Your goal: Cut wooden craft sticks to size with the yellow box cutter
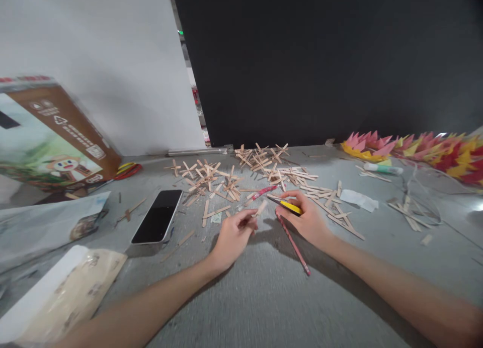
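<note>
My left hand (234,236) pinches a short wooden craft stick (261,207) between thumb and fingertips, its free end pointing up and right. My right hand (306,218) is closed on a pair of scissors (291,207) with yellow and black handles, the blades pointing left towards the stick. The fingers partly hide the scissors. Below the right hand, a pink patterned pencil (294,247) lies slantwise on the grey table (241,302). A tube in a red wrapper (264,191) lies just beyond the two hands.
Star-shaped stick clusters (206,177) and loose sticks (337,209) spread behind the hands. A black-screened phone (157,217), a plastic packet (75,292) and a brown printed bag (56,137) are at left. A glue stick (383,168) and folded-paper pieces (368,146) lie at right.
</note>
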### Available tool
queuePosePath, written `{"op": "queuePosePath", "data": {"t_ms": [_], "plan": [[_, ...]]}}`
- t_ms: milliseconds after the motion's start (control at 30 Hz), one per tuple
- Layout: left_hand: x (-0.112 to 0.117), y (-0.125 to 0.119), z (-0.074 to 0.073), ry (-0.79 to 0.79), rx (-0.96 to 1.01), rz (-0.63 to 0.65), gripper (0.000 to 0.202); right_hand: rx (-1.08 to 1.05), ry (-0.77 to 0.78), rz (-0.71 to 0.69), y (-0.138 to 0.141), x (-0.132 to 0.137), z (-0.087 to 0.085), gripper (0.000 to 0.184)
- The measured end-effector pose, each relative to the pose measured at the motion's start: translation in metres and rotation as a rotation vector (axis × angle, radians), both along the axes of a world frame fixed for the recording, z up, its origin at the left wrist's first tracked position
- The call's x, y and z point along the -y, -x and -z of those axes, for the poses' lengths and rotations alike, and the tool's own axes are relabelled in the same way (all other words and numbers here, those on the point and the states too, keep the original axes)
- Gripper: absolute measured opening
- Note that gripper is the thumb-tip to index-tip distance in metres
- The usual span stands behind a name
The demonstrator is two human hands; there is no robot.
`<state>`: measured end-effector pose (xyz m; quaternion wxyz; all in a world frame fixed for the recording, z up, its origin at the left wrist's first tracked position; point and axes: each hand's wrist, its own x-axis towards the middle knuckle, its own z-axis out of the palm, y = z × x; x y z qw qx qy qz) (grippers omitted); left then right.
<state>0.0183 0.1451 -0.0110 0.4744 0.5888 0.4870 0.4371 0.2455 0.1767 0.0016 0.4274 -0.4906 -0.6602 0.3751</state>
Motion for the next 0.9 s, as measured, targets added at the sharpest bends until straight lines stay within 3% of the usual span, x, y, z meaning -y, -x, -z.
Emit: {"op": "queuePosePath", "data": {"t_ms": [200, 433, 633, 800, 900], "plan": [[0.0, 0.003, -0.002, -0.037, -0.04, 0.045, 0.029, 0.209, -0.11, -0.053, -0.008, -0.008, -0.005, 0.032], [0.002, 0.001, -0.002, -0.042, 0.04, 0.095, 0.027, 0.229, 0.033, -0.103, 0.009, 0.003, -0.004, 0.034], [0.0, 0.0, -0.004, 0.058, 0.239, 0.037, 0.021, 0.179, 0.121, -0.117, 0.017, 0.012, 0.0, 0.037], [-0.005, 0.001, -0.004, 0.082, 0.25, 0.04, 0.031, 0.136, 0.106, -0.116, 0.027, 0.019, 0.002, 0.037], [-0.007, 0.002, -0.004, 0.117, 0.373, -0.015, 0.035, 0.142, 0.025, -0.112, 0.023, 0.02, 0.0, 0.032]]}}
